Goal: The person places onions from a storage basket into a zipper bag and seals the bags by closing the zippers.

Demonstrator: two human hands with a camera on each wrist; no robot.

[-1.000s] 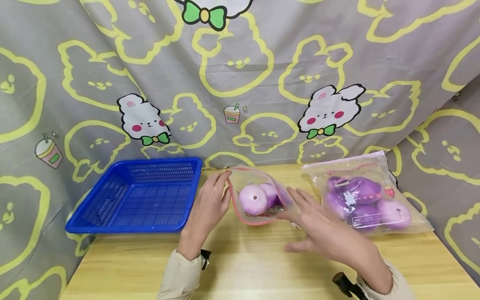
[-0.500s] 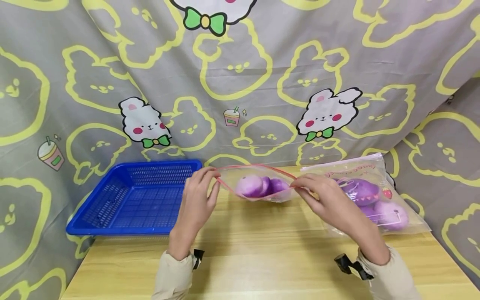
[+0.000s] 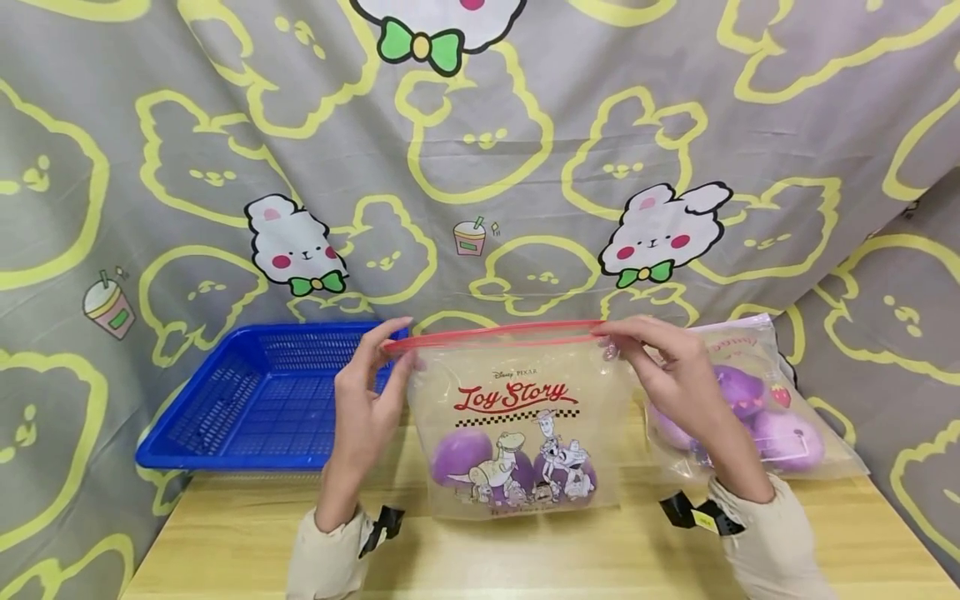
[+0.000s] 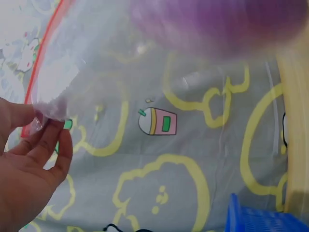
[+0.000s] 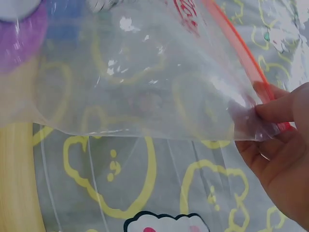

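A clear zip bag [image 3: 517, 367] with a red zip edge and Toy Story print hangs between both hands in the head view. Several purple round things [image 3: 461, 458] lie in its bottom, partly behind the print. My left hand [image 3: 367, 408] pinches the bag's top left corner. At the opposite top corner, my right hand [image 3: 675, 375] pinches the red edge between thumb and fingers. In the left wrist view, thumb and fingertips of the left hand [image 4: 36, 150] grip the plastic just below the red strip. The right wrist view has the right hand [image 5: 280, 130] holding the other corner.
To the left stands a blue mesh basket [image 3: 247, 400]. On the right lies a second zip bag [image 3: 817, 417] with a lilac edge, holding several purple things, partly behind the right forearm. A patterned grey curtain [image 3: 525, 192] rises behind the wooden table [image 3: 510, 558].
Both hands took hold of the open bag's rim at its two ends and raised it upright. Its printed front now faces me, and the red edges lie together.
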